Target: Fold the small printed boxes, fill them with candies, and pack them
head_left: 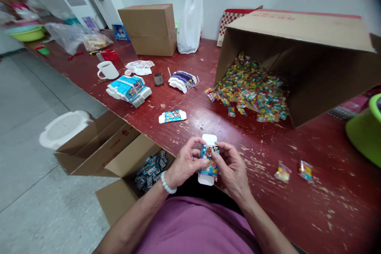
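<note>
Between my two hands is a small blue printed candy box [209,161], its white end flaps standing out at top and bottom. My left hand [190,158] grips its left side, thumb across the front. On the right side, my right hand [232,166] pinches it with the thumb on the printed face. Another flat blue box [172,116] lies on the red table [253,206] ahead of my left hand. To the right of my right hand lie two wrapped candy packets, one [282,172] nearer and one [305,170] farther off.
A carton [300,27] on its side spills many candy packets [253,87] onto the table. Stacked blue boxes [129,89], purple boxes [183,80] and a white mug [107,70] stand further back. Below the table edge, an open carton [131,154] holds filled boxes [151,171].
</note>
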`<state>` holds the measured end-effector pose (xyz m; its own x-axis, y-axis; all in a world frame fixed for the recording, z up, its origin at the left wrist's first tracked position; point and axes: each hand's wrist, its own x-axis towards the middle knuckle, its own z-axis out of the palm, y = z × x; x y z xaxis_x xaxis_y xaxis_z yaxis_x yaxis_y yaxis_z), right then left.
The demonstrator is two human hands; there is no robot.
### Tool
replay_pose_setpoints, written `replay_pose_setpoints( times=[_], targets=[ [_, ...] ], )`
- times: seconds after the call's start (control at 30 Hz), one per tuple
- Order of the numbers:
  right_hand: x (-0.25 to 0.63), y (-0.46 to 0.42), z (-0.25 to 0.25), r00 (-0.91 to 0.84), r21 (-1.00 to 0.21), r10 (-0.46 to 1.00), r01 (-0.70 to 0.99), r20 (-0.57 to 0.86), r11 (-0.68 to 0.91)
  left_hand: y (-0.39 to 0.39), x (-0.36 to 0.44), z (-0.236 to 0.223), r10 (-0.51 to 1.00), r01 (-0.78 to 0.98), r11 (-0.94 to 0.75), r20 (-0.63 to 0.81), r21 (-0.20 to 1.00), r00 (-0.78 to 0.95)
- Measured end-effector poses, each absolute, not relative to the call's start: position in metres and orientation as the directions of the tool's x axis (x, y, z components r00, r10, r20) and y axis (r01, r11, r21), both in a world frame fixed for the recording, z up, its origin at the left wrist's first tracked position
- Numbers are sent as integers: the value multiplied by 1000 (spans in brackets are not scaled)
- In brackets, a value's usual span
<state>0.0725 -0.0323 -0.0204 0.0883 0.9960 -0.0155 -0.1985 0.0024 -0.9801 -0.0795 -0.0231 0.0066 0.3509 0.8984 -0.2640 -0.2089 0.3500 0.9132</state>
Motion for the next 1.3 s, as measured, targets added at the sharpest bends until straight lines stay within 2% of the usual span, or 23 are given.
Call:
replay_pose_setpoints(
  times=[0.3,0.37,0.5,0.6,0.73,0.83,0.9,0.97,1.03,1.17,1.23,1.3],
  targets=[
    [100,-20,-7,-124,-988,980,37,-153,-150,-24,-78,6,888,-271,392,-285,879,361],
    [101,-17,-8,-126,-988,980,-3,-154,-156,-24,-78,5,891,-260,379,-275,888,360],
    [95,-15,-10,-41,-960,981,-205,-188,-193,-22,-78,3,911,-239,318,-226,917,345],
    [91,-17,-7,-77,-955,975,-198,-209,-221,-21,-79,2,923,-276,315,-224,908,314],
    [90,-20,-4,-60,-989,991,-80,-123,-127,-22,-78,2,918,-391,383,-299,837,260],
    [87,-22,-6,-41,-998,998,-26,-51,-52,-23,-76,0,843,-473,530,-382,704,377],
    [86,-23,-6,-81,-998,997,58,16,21,-24,-75,-2,765,-472,637,-426,609,483],
    [86,-23,-3,-154,-976,981,165,117,142,-24,-73,-4,734,-468,675,-461,570,498],
    [87,-22,2,-220,-945,957,225,189,238,-23,-72,-6,746,-480,666,-491,571,450],
    [89,-17,12,-271,-935,943,240,193,261,-22,-67,-8,773,-461,634,-515,621,369],
    [90,-14,11,-264,-941,952,255,155,224,-22,-65,-8,789,-425,614,-503,665,353],
    [89,-10,8,-243,-971,969,218,45,100,-23,-64,-8,792,-381,606,-484,699,371]
  ],
)
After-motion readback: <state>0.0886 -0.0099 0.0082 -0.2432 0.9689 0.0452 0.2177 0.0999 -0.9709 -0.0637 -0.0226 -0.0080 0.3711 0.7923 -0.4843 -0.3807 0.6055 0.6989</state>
